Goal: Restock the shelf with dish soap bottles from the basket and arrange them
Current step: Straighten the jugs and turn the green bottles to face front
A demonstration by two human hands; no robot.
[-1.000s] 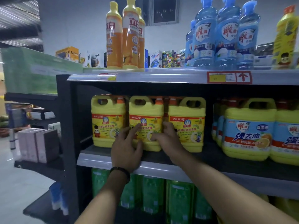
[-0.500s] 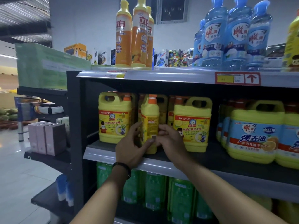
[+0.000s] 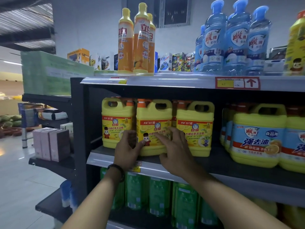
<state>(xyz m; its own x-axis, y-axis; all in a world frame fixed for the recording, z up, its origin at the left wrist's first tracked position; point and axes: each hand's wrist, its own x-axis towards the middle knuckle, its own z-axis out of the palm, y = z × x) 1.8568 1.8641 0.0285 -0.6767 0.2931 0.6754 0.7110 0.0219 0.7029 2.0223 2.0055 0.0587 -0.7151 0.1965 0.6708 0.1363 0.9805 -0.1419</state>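
Left grip [image 3: 127,148] curled round the left edge of the middle yellow jug [image 3: 154,116], thumb on its label, right grip [image 3: 175,151] spread flat against its front, jug upright and label forward on the middle shelf [image 3: 231,164], close between two matching jugs [image 3: 195,116], blue-labelled jugs [image 3: 257,138] further right.

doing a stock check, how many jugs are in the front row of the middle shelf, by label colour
yellow-label jugs: 3
blue-label jugs: 2 (one cut off at the right edge)
total: 5
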